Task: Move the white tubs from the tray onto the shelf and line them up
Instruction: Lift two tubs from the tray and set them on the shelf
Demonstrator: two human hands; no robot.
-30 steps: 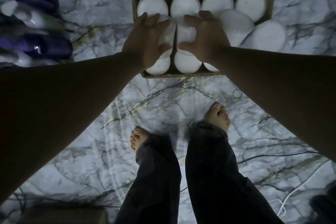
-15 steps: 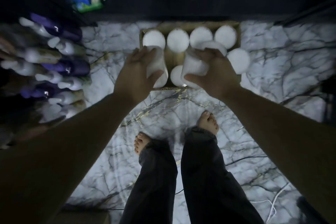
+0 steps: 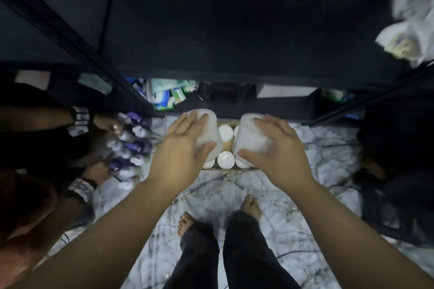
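Head view: each hand (image 3: 180, 157) (image 3: 274, 155) grips a ribbed white tub (image 3: 252, 134).

Two white tubs (image 3: 209, 133) (image 3: 252, 139) aloft

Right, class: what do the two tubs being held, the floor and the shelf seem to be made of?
Tubs, left and right: probably plastic, milky and slightly see-through, matte.
Floor: looks like polished marble or marble-print tile, white with dark veins.
Shelf: likely painted metal, dark and matte, with thin posts.
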